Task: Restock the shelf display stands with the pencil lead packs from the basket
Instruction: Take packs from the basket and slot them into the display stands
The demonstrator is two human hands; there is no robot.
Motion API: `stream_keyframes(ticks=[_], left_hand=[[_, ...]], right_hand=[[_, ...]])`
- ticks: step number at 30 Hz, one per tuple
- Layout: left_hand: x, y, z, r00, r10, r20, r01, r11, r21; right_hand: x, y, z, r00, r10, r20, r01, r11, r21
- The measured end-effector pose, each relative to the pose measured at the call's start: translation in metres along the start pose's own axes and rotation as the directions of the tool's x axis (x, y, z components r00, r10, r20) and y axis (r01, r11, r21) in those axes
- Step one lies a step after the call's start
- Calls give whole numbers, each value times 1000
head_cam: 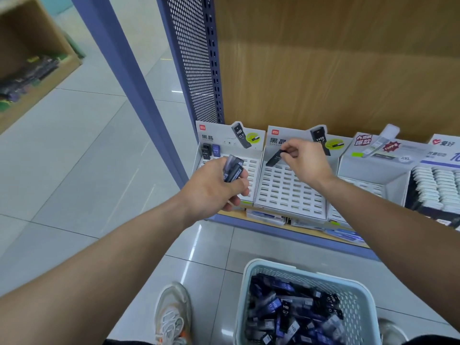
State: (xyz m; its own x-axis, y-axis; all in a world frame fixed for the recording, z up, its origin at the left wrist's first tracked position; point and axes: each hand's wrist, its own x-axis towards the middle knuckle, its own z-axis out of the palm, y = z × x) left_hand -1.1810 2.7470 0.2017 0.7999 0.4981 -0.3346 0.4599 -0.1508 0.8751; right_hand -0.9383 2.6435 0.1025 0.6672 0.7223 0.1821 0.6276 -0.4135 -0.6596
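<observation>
Wood-grain backboard (336, 70), slotted white stands (286, 190); left hand (214, 188) round flat dark packs (232, 169), right hand (303, 160) fingertip-tight on one slim pack (273, 159).

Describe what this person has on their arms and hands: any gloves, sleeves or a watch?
Nothing is worn on either. The left hand and the right hand have no gloves, and I can see no rings. The left forearm and the right forearm are uncovered as far as the picture reaches: no sleeve, watch or bracelet in view.
</observation>
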Motion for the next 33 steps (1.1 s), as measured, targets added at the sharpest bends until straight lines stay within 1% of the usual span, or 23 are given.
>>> stream_keyframes(ticks=[2,5,8,11,14,17,19,21,23,24,26,27,30,33], left_hand=[[-1,-1,-1,1000,-5,5,5,1000,6],[-4,-3,-2,1000,-5,19,5,1000,11],[-6,-5,-4,1000,-12,17,12,1000,-1],[-8,-6,-7,1000,-13,16,14,1000,-13],[-9,-7,-8,1000,-9,19,10,1000,-23],[-10,-4,-8,999,-10,31,11,999,-43],[-11,1,-6,999,-12,36,14,998,-55],[-15,7,-2,998,-2,61,6,997,-77],[-20,16,4,994,23,105,-12,994,-104],[-22,20,7,991,36,131,-21,993,-115],[-29,28,15,980,71,185,-51,993,-109],[-32,31,19,973,91,210,-73,993,-95],[-42,39,31,953,131,273,-112,990,-87],[-51,43,40,938,163,307,-144,986,-84]], right_hand=[[2,0,3,1000,-10,-22,10,1000,-7],[3,0,11,998,-55,4,55,997,-48],[5,-2,17,998,-68,10,69,995,-73],[6,-5,21,998,-34,53,40,992,-122],[3,-13,15,994,39,106,-25,992,-126],[-6,-33,-8,993,63,98,-52,993,-110],[-18,-56,-30,996,42,85,-39,999,-36],[-35,-83,-51,988,37,152,-66,981,184],[-56,-109,-71,968,34,249,-135,905,403],[-67,-119,-79,958,28,286,-163,874,459],[-88,-132,-91,942,25,334,-203,837,508],[-96,-137,-96,941,25,337,-203,838,506],[-116,-143,-109,950,49,307,-194,864,464],[-129,-146,-121,949,91,303,-234,847,478]])
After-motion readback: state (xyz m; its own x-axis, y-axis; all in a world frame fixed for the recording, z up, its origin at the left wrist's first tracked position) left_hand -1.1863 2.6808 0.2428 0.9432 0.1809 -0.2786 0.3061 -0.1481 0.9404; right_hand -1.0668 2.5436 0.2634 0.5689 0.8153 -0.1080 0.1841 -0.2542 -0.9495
